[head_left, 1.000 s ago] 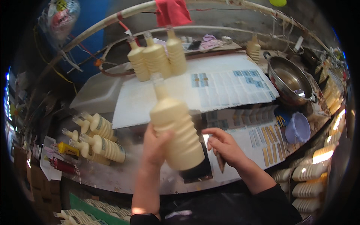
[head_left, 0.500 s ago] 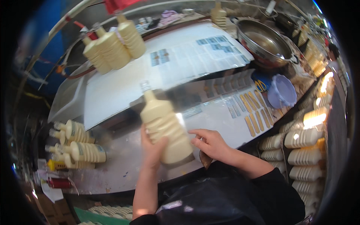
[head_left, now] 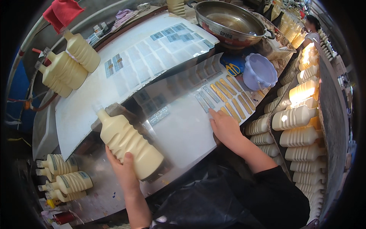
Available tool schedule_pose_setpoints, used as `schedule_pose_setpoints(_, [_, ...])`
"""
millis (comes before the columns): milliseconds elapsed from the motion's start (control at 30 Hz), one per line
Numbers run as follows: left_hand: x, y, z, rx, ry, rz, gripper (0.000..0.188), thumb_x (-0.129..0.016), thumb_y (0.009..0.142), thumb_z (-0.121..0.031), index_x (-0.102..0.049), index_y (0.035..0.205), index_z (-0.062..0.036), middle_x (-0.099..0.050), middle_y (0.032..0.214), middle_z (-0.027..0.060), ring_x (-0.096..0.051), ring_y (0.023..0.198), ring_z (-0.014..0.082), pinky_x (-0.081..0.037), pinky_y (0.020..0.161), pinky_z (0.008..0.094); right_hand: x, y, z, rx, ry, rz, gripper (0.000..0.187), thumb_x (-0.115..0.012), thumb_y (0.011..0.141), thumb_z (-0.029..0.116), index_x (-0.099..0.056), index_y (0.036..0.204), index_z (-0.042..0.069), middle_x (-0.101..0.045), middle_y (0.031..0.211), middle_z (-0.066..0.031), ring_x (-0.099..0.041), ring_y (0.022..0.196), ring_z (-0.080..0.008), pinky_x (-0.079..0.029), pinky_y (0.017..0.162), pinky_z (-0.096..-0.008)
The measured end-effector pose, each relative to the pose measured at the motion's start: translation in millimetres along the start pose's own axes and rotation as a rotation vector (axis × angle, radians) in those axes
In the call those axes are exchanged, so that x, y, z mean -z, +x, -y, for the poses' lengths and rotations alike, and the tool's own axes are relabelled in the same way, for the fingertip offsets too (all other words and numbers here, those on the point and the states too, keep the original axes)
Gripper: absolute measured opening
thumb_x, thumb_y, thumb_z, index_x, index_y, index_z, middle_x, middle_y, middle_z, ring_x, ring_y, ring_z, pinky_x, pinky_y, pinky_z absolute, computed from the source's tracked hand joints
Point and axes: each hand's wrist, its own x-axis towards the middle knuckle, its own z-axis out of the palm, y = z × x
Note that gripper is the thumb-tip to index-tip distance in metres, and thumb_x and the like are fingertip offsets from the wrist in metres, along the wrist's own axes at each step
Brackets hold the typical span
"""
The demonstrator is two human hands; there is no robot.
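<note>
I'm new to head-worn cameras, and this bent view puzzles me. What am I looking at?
There is no machine here: these are a person's bare hands, seen from above by a wide fisheye camera on the head, so straight edges bend. The left hand holds a cream bottle with ribbed sides, tilted, its neck toward the upper left. The right hand has its index fingertip by the silver-blue strips on a white sheet; whether it grips anything is hidden. Gold strips lie beside those, with yellow-handled scissors and a lilac bucket beyond. Other cream bottles stand on a white board.
</note>
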Motion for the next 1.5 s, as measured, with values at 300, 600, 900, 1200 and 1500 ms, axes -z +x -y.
schedule_pose_setpoints(300, [9,-4,16,-0.045,-0.010,0.025,0.086,-0.066,0.094,-0.017,-0.018,0.162,-0.0001,-0.040,0.156,0.0166,-0.046,0.139,0.0281,-0.036,0.117,0.0399,13,-31,12,0.013,-0.120,0.211,0.041,-0.054,0.096,0.017,-0.060,0.133,-0.001,-0.069,0.090,-0.0167,-0.071,0.075,-0.0334,-0.057,0.065,-0.0444])
schedule_pose_setpoints(600, [7,-3,12,-0.039,0.009,0.016,0.078,-0.064,0.095,-0.010,-0.024,0.160,0.0013,-0.044,0.153,0.0163,-0.049,0.136,0.0266,-0.038,0.115,0.0385,24,-89,-38,0.038,-0.231,0.099,0.038,-0.063,0.089,0.012,-0.065,0.127,0.009,-0.063,0.087,-0.0117,-0.066,0.066,-0.0322,-0.057,0.062,-0.0429])
schedule_pose_setpoints(900, [8,-2,6,-0.036,0.012,0.035,0.084,-0.071,0.092,-0.016,-0.024,0.160,0.0014,-0.047,0.149,0.0174,-0.051,0.133,0.0257,-0.039,0.114,0.0382,21,-89,-44,0.082,0.000,-0.225,0.030,-0.073,0.083,0.010,-0.070,0.113,0.011,-0.065,0.112,-0.0090,-0.069,0.075,-0.0295,-0.057,0.064,-0.0416])
schedule_pose_setpoints(1200, [12,0,16,-0.064,-0.038,0.056,0.086,-0.074,0.092,-0.020,-0.024,0.159,0.0007,-0.050,0.147,0.0172,-0.052,0.133,0.0256,-0.039,0.114,0.0384,21,-59,-4,0.307,0.194,0.036,0.039,-0.061,0.079,0.000,-0.065,0.116,0.011,-0.066,0.126,-0.0094,-0.071,0.088,-0.0317,-0.059,0.070,-0.0412])
schedule_pose_setpoints(1500, [12,1,17,-0.071,-0.034,0.062,0.087,-0.075,0.092,-0.022,-0.025,0.159,0.0002,-0.051,0.145,0.0171,-0.053,0.131,0.0259,-0.040,0.112,0.0384,32,-65,-28,0.131,0.059,0.008,0.027,-0.068,0.084,0.007,-0.070,0.111,0.008,-0.069,0.106,-0.0103,-0.070,0.086,-0.0325,-0.058,0.072,-0.0412])
